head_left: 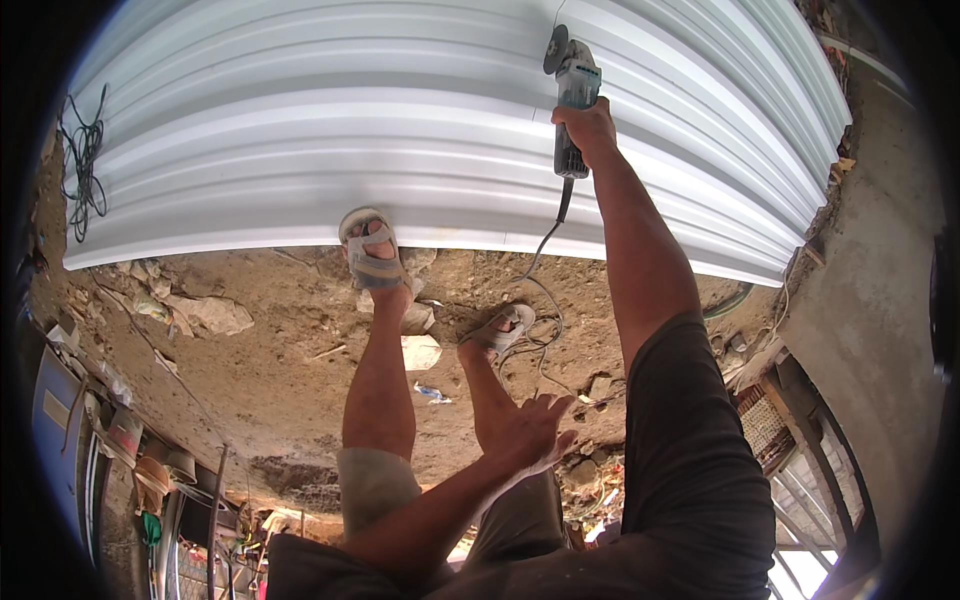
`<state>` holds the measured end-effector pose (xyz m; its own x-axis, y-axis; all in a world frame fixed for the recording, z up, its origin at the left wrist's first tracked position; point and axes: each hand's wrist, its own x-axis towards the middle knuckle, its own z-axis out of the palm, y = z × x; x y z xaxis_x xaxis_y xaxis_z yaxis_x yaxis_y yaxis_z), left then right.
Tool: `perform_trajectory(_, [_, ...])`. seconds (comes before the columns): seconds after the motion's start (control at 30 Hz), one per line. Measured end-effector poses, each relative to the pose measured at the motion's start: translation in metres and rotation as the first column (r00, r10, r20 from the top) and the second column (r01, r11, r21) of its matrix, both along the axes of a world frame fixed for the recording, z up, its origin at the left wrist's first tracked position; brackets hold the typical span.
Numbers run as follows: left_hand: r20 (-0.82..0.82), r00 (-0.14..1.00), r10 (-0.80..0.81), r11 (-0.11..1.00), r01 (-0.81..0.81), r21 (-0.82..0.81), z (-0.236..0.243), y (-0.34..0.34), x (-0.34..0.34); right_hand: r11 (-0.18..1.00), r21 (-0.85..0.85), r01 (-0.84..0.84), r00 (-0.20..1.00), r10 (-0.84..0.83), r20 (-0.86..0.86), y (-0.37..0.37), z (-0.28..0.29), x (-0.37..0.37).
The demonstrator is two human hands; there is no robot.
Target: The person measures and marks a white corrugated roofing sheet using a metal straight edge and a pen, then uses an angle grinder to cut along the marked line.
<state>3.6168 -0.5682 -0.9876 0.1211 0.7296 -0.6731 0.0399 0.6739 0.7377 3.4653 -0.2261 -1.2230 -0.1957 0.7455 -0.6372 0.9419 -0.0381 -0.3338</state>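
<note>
My right hand (pixel 590 131) is wrapped round the body of an angle grinder (pixel 578 84), arm stretched far forward. The grinder's dark disc (pixel 556 49) points away from me, over a white corrugated metal sheet (pixel 430 150). A thin dark line runs on the sheet by the disc; whether the disc touches the metal I cannot tell. From the grinder's rear a black cord (pixel 546 241) drops over the sheet's near edge to the ground. My left hand (pixel 530 432) hangs in the air above my right leg, fingers apart, holding nothing.
My left sandalled foot (pixel 370 245) rests on the sheet's near edge; my right one (pixel 503 327) stands on rough dirt (pixel 270 340) beside loops of cord. Coiled black cable (pixel 83 160) lies at the sheet's left end. Concrete paving (pixel 885 230) borders the right. Tools and clutter (pixel 160 470) fill the lower left.
</note>
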Motion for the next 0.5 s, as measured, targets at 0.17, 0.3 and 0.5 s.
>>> perform_trajectory(0.17, [0.002, 1.000, 0.005, 1.000, -0.005, 0.003, -0.002, -0.001, 0.003, 1.000, -0.006, 0.004, 1.000, -0.004, 0.017, -0.003, -0.003, 0.004])
perform_trajectory(0.3, [0.019, 1.000, -0.004, 1.000, 0.005, -0.014, -0.002, 0.000, 0.002, 1.000, -0.003, -0.011, 1.000, 0.011, 0.021, -0.009, -0.001, 0.008])
perform_trajectory(0.5, [-0.017, 1.000, -0.008, 1.000, 0.008, -0.004, -0.002, -0.001, 0.006, 1.000, -0.026, -0.005, 0.999, 0.006, 0.035, -0.015, -0.002, 0.016])
